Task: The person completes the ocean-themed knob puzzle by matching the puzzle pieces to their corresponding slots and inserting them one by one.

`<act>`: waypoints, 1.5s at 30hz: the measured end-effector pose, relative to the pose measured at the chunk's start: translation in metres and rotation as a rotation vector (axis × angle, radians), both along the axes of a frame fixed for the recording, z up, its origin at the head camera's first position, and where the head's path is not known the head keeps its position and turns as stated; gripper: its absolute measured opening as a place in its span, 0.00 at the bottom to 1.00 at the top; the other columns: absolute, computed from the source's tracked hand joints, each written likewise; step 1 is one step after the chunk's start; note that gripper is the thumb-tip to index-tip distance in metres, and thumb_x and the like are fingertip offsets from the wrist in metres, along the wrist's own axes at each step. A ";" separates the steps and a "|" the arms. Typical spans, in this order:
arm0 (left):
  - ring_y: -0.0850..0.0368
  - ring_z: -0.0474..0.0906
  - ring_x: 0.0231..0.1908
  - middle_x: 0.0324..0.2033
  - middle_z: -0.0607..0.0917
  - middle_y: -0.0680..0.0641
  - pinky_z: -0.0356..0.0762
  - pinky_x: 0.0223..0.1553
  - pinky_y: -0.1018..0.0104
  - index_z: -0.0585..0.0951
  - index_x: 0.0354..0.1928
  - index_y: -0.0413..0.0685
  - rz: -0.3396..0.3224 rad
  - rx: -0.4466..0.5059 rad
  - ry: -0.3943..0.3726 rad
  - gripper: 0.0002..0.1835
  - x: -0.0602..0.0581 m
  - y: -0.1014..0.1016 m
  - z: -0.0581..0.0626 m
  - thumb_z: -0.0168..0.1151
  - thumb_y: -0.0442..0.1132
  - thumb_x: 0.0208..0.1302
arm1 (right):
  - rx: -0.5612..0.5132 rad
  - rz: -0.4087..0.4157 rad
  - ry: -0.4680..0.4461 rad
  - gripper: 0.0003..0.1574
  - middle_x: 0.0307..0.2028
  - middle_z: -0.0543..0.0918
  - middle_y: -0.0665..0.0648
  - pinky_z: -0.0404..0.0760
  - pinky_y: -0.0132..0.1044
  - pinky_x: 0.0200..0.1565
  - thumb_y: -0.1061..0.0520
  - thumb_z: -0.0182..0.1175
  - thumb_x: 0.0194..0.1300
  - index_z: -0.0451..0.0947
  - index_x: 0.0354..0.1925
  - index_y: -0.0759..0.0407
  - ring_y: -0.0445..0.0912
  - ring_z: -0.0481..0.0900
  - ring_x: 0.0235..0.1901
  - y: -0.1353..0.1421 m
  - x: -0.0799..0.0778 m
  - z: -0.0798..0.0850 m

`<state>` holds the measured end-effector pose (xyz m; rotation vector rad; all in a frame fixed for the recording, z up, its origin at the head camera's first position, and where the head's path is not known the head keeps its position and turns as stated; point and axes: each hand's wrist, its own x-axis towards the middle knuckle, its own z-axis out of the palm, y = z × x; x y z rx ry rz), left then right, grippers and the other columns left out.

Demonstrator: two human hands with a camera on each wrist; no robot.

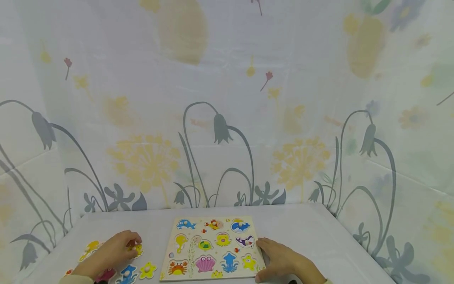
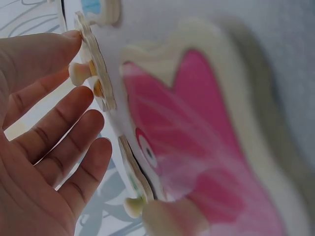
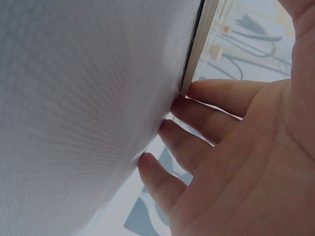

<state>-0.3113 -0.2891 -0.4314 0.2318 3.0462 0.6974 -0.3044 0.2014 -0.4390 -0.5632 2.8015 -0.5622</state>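
My left hand [image 1: 118, 246] reaches over a yellow knobbed puzzle piece [image 1: 139, 250] left of the puzzle board [image 1: 191, 254]. In the left wrist view its thumb tip lies at the rim of that piece [image 2: 101, 73], beside the pale knob, and the other fingers are spread and loosely bent. My right hand [image 1: 281, 258] rests at the board's right edge; in the right wrist view its straight fingers [image 3: 216, 118] touch the table, the uppermost against the board's side [image 3: 199, 49]. The board shows sea animals, among them a crab [image 1: 178, 268] and a purple-pink shell [image 1: 205, 263].
Loose pieces lie on the left of the white table [image 1: 301, 225]: a yellow starfish [image 1: 147, 270], a blue squid [image 1: 126, 275], a pink shell piece [image 1: 106, 274] partly behind the left forearm, and a yellow seahorse [image 1: 91, 248]. A flower-patterned curtain [image 1: 227, 165] stands behind the table.
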 end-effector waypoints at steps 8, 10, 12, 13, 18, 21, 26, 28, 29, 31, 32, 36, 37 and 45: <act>0.56 0.68 0.29 0.25 0.72 0.52 0.67 0.34 0.59 0.80 0.31 0.52 -0.012 -0.005 0.006 0.08 0.001 -0.002 0.000 0.67 0.32 0.50 | -0.001 -0.006 0.000 0.63 0.66 0.66 0.61 0.60 0.61 0.61 0.30 0.72 0.37 0.66 0.65 0.59 0.60 0.62 0.66 0.000 0.001 0.001; 0.56 0.68 0.29 0.24 0.72 0.52 0.67 0.34 0.59 0.79 0.30 0.52 -0.013 -0.004 0.000 0.07 0.001 -0.002 -0.001 0.66 0.32 0.51 | -0.004 -0.005 -0.001 0.63 0.66 0.66 0.61 0.60 0.60 0.61 0.30 0.72 0.38 0.66 0.65 0.60 0.60 0.62 0.66 0.000 0.001 0.002; 0.56 0.68 0.29 0.25 0.72 0.52 0.68 0.35 0.58 0.79 0.30 0.52 -0.010 -0.002 -0.006 0.07 0.001 -0.002 -0.001 0.66 0.32 0.51 | -0.004 -0.002 0.001 0.63 0.66 0.66 0.60 0.60 0.60 0.61 0.30 0.72 0.38 0.66 0.65 0.60 0.60 0.62 0.66 -0.001 0.002 0.002; 0.56 0.68 0.29 0.25 0.72 0.52 0.68 0.35 0.58 0.79 0.30 0.52 -0.008 -0.003 -0.005 0.07 0.001 -0.002 -0.002 0.66 0.32 0.51 | -0.005 -0.001 0.002 0.63 0.66 0.66 0.60 0.60 0.60 0.61 0.30 0.72 0.38 0.66 0.65 0.60 0.60 0.62 0.66 -0.001 0.002 0.002; 0.56 0.68 0.30 0.25 0.72 0.52 0.68 0.35 0.58 0.79 0.30 0.52 0.004 -0.012 -0.015 0.07 0.000 -0.003 -0.002 0.66 0.33 0.52 | 0.004 0.001 0.010 0.64 0.66 0.66 0.60 0.60 0.60 0.61 0.29 0.72 0.37 0.66 0.66 0.60 0.60 0.62 0.66 -0.001 0.001 0.001; 0.56 0.68 0.29 0.24 0.72 0.52 0.68 0.35 0.59 0.79 0.29 0.52 0.005 -0.005 -0.021 0.07 0.000 -0.004 -0.003 0.66 0.33 0.53 | 0.007 0.003 0.015 0.64 0.66 0.66 0.60 0.61 0.60 0.61 0.28 0.72 0.37 0.66 0.66 0.59 0.60 0.62 0.66 0.000 0.000 0.001; 0.56 0.68 0.29 0.24 0.72 0.52 0.68 0.34 0.59 0.78 0.29 0.52 0.004 0.009 -0.025 0.07 0.000 -0.004 -0.004 0.65 0.32 0.54 | 0.003 0.004 0.016 0.64 0.66 0.66 0.60 0.61 0.60 0.61 0.29 0.72 0.37 0.66 0.66 0.60 0.60 0.62 0.66 0.001 0.000 0.000; 0.56 0.68 0.29 0.24 0.72 0.52 0.68 0.34 0.59 0.78 0.29 0.52 0.004 0.009 -0.024 0.07 0.001 -0.003 -0.005 0.65 0.31 0.54 | 0.001 0.000 0.011 0.64 0.66 0.66 0.60 0.60 0.61 0.61 0.29 0.72 0.37 0.66 0.66 0.60 0.60 0.62 0.66 0.000 0.000 0.000; 0.56 0.68 0.29 0.24 0.72 0.51 0.68 0.34 0.59 0.78 0.29 0.52 0.008 0.008 -0.028 0.07 0.001 -0.003 -0.004 0.65 0.31 0.54 | 0.001 -0.002 0.010 0.64 0.66 0.66 0.61 0.60 0.61 0.61 0.29 0.72 0.37 0.66 0.66 0.60 0.61 0.61 0.66 0.000 0.000 0.000; 0.56 0.68 0.29 0.24 0.72 0.51 0.68 0.34 0.59 0.78 0.29 0.52 0.013 0.004 -0.032 0.07 0.001 -0.002 -0.004 0.64 0.31 0.54 | 0.001 -0.007 0.006 0.64 0.66 0.66 0.61 0.60 0.61 0.61 0.29 0.72 0.37 0.66 0.66 0.60 0.61 0.61 0.66 0.000 0.001 0.000; 0.56 0.68 0.29 0.24 0.72 0.51 0.68 0.34 0.59 0.78 0.29 0.52 0.018 0.003 -0.035 0.07 0.001 -0.001 -0.004 0.64 0.31 0.54 | 0.001 -0.010 0.004 0.64 0.66 0.66 0.61 0.60 0.61 0.61 0.29 0.72 0.37 0.66 0.65 0.60 0.61 0.61 0.66 0.000 0.001 0.000; 0.56 0.67 0.29 0.24 0.72 0.51 0.68 0.34 0.60 0.77 0.28 0.52 0.011 0.002 -0.025 0.07 0.001 0.000 -0.006 0.64 0.31 0.55 | 0.003 -0.011 0.008 0.64 0.66 0.66 0.61 0.60 0.61 0.61 0.29 0.72 0.37 0.66 0.65 0.60 0.61 0.62 0.65 0.001 0.000 -0.001; 0.56 0.67 0.29 0.24 0.72 0.51 0.67 0.34 0.60 0.77 0.28 0.52 0.013 0.003 -0.021 0.07 0.001 0.000 -0.006 0.64 0.31 0.54 | 0.004 -0.013 0.008 0.63 0.66 0.66 0.61 0.60 0.61 0.61 0.29 0.72 0.37 0.66 0.65 0.60 0.61 0.62 0.65 0.001 0.000 -0.001; 0.57 0.67 0.28 0.23 0.71 0.51 0.67 0.32 0.62 0.77 0.28 0.52 0.012 -0.004 -0.005 0.08 0.001 -0.001 -0.006 0.65 0.31 0.55 | 0.004 -0.014 0.005 0.63 0.66 0.66 0.61 0.60 0.62 0.61 0.30 0.72 0.37 0.66 0.65 0.60 0.61 0.62 0.65 -0.001 0.001 0.001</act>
